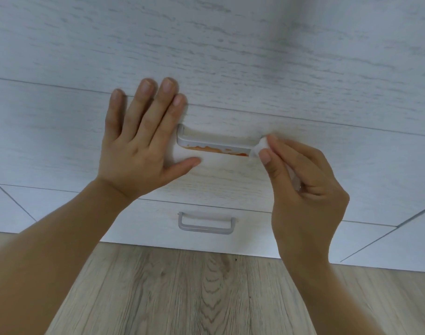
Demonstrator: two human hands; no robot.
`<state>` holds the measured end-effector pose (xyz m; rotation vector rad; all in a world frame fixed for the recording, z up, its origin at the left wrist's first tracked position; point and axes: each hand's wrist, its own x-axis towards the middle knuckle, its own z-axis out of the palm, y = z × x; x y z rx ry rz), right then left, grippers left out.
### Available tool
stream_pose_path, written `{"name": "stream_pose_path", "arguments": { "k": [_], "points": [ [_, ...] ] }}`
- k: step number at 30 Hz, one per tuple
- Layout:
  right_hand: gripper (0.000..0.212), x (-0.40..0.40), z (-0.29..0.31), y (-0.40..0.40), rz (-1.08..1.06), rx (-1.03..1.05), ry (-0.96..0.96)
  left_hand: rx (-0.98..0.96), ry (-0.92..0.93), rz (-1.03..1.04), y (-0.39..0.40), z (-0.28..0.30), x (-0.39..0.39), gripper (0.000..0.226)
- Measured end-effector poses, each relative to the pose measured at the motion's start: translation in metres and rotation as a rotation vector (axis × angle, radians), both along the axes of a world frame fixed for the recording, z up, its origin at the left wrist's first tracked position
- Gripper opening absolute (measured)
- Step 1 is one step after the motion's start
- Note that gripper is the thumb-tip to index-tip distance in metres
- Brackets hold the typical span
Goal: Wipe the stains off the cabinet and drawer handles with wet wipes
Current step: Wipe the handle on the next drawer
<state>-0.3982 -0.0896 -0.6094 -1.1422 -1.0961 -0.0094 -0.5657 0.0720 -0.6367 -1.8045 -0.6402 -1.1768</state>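
The person faces a white drawer front (230, 180) low on the cabinet. The left hand (136, 146) lies flat against the panel, fingers straight and spread, just left of the handle (214, 143); the thumb points toward the handle's underside. It holds nothing and appears to brace the drawer shut.

The right hand (303, 187) pinches a wad of wipe (261, 147) between thumb and forefinger, with the rest of the wipe bunched back into the curled palm. The wad touches the right end of the handle.

The handle is a grey bar fixed at both ends, standing off the panel. An orange stain (214, 149) runs along its lower edge, from near the left end almost to the wipe.

Handling, as judged:
- The wipe is soft, light and limp. It probably needs a tight fingertip pinch near the working end, as it is held here; a loose hold would let it fold away from the bar.
- A wet wipe likely slides easily on the smooth bar, so pressure has to come from the fingertips.
- The handle is rigid and fixed; it should take firm rubbing.
- The stain sits on the underside, so the wad probably has to wrap under the bar.

A second handle (206, 224) on the drawer below shows no stain.
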Motion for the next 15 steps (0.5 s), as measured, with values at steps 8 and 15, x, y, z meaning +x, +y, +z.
{"name": "stream_pose_path", "arguments": {
  "k": [8, 15],
  "points": [
    [0.025, 0.007, -0.007, 0.003, 0.022, 0.087, -0.006, 0.017, -0.014, 0.004, 0.0, 0.0, 0.001, 0.094],
    [0.023, 0.011, -0.01, 0.006, -0.008, 0.109, -0.11, 0.012, -0.01, 0.008, -0.001, 0.0, 0.001, 0.096]
  ]
}}
